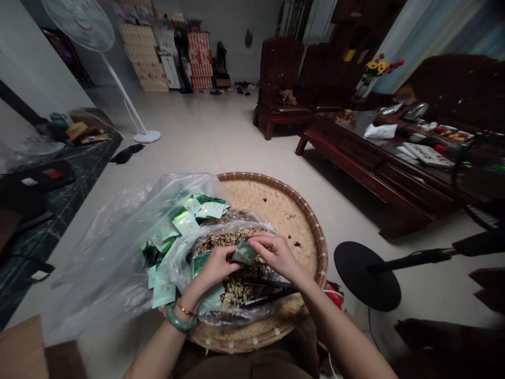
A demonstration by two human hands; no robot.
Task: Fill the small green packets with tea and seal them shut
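Observation:
A small pale green packet (245,252) is held up over the basket tray by both hands. My left hand (218,266) pinches its left lower side, and a jade bangle and a gold bracelet circle that wrist. My right hand (275,253) grips the packet's upper right edge with fingers bent. Beneath them an open clear plastic bag (185,247) holds a loose dry mix (236,289) of light and dark bits. A black long-handled tool (268,292) lies across the mix; its kind is unclear. More green packets (187,223) are heaped to the left in a larger clear bag (130,252).
The round woven bamboo tray (272,197) has dark crumbs on its far part. A black round stand base (366,276) is on the floor at right, near a dark wooden table (355,152). A white fan (147,137) stands at far left, and stacked boxes (200,58) line the back.

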